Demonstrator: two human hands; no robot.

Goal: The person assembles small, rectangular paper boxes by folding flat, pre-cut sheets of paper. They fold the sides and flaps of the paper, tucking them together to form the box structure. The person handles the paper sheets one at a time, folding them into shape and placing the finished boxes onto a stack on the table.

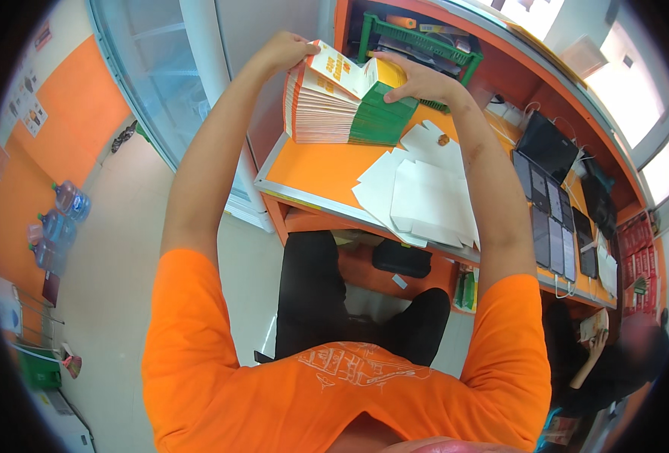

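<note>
At the far edge of the orange tabletop stands a tight row of folded flat cartons (pixel 323 113), printed white, orange, yellow and green. My left hand (pixel 285 53) pinches the upper left corner of the top carton (pixel 338 69), which tilts up from the others. Around the yellow and green right end of the row, my right hand (pixel 417 79) is closed, thumb on the near side and fingers over the far side. White unfolded cardboard pieces (pixel 432 198) lie on the table below my right hand, with a small brown object (pixel 443 140) beside them.
A green basket (pixel 425 39) of items sits in the shelf behind the cartons. Several phones (pixel 549 219) with cables and a black laptop (pixel 549 140) line the right side of the table. A glass-door cabinet (pixel 149 68) stands left. Another person (pixel 613 362) sits lower right, holding a carton.
</note>
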